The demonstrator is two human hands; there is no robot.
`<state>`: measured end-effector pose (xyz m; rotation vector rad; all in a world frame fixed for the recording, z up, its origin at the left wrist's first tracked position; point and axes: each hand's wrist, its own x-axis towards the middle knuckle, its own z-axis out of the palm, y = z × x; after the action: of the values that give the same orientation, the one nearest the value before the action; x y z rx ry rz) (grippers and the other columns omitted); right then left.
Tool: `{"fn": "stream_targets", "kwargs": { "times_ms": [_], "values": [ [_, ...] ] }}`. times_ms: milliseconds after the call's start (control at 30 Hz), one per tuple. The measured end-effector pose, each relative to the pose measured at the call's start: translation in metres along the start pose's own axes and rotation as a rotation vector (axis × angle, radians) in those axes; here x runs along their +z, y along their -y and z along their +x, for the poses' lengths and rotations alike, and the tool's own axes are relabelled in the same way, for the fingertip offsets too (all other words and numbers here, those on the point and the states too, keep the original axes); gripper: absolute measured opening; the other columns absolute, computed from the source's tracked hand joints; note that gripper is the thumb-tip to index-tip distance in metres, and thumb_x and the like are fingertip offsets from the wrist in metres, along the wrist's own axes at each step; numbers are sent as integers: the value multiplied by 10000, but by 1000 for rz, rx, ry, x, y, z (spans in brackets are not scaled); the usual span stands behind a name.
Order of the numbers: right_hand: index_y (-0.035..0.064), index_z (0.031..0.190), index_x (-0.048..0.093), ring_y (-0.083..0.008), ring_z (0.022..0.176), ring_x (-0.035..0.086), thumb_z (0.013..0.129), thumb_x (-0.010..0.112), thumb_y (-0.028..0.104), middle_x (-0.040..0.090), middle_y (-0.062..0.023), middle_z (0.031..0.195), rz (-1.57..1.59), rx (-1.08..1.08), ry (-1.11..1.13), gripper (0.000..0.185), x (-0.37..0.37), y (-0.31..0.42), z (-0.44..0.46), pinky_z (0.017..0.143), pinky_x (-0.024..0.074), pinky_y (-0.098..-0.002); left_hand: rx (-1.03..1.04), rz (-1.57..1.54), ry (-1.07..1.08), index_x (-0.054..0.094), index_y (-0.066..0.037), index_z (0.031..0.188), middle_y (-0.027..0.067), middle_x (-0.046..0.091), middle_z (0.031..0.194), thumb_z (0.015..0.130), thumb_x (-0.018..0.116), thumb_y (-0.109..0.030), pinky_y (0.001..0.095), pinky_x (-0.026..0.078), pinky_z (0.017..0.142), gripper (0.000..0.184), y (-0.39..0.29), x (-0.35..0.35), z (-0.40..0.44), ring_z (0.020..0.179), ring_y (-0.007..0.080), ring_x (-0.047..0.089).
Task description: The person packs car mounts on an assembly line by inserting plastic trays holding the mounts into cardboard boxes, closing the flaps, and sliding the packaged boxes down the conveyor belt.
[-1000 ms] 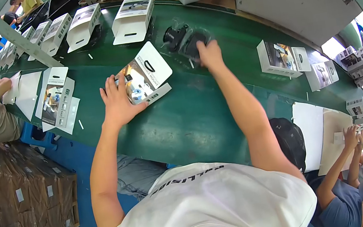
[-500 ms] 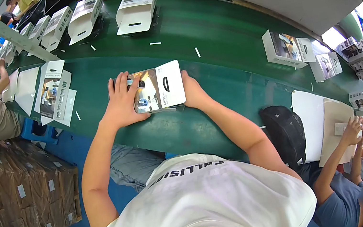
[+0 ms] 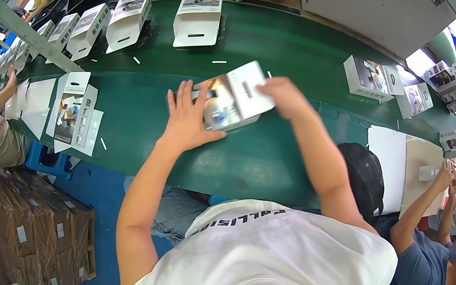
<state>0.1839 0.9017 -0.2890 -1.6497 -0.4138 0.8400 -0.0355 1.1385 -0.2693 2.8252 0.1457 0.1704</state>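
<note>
A printed cardboard box lies on the green work table in front of me, its white end flap with a hang slot sticking out to the right. My left hand grips the left part of the box, fingers spread over its top and thumb along the near side. At the flap's right edge is my right hand, smeared by motion; its fingers touch or nearly touch the flap, and their grip is unclear.
Several open boxes line the back conveyor. Flat unfolded cartons lie left, two boxes right. A black bag sits by my right arm. Co-workers sit on both sides, one at right handling something small.
My view has shifted, so the surroundings appear displaced. My right hand has moved from the box's right side to the flap's edge. The flap now looks tilted; my left hand stays on the box.
</note>
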Motion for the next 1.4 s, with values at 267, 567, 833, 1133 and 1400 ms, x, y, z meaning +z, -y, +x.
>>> {"fn": "stream_targets", "kwargs": {
  "times_ms": [267, 567, 833, 1133, 1400],
  "values": [
    [-7, 1340, 667, -417, 1280, 632, 830, 864, 384, 686, -220, 1337, -1125, -656, -908, 672, 3, 108, 57, 1082, 505, -518, 4, -118, -211, 292, -43, 1705, 304, 196, 1759, 865, 885, -442, 723, 112, 1314, 1103, 13, -16, -28, 1649, 510, 186],
    [15, 1074, 761, -381, 919, 782, 1018, 647, 150, 779, -214, 1010, -752, -885, -543, 185, 103, 108, 97, 1148, 481, -503, 17, -55, -498, 338, -43, 1671, 333, 237, 1734, 808, 910, -505, 776, 119, 1272, 1134, 28, -43, -37, 1624, 528, 220],
    [-60, 1362, 672, -233, 1081, 772, 1069, 651, 116, 784, -131, 1217, 322, 170, -41, 343, 75, -19, 13, 933, 617, -390, -84, 207, -7, 269, -34, 1732, 410, 154, 1755, 668, 895, -737, 782, 43, 1278, 1421, 23, -36, -12, 1646, 592, 113],
    [-31, 1446, 636, -449, 1313, 664, 1028, 648, 526, 670, -300, 1416, -1267, -915, -86, 696, 156, 33, -33, 1190, 455, -530, -75, 316, 56, 322, 2, 1694, 388, 280, 1701, 732, 878, -647, 766, 65, 1289, 1288, 47, 19, -8, 1639, 551, 175],
    [-128, 1133, 700, -441, 1168, 753, 885, 804, 613, 727, -381, 1225, -873, -36, -630, 788, 7, 37, 229, 926, 617, -532, -194, 183, 70, 338, -14, 1689, 358, 315, 1692, 695, 890, -631, 744, 65, 1305, 1293, 77, -26, -15, 1630, 503, 228]
  ]
}}
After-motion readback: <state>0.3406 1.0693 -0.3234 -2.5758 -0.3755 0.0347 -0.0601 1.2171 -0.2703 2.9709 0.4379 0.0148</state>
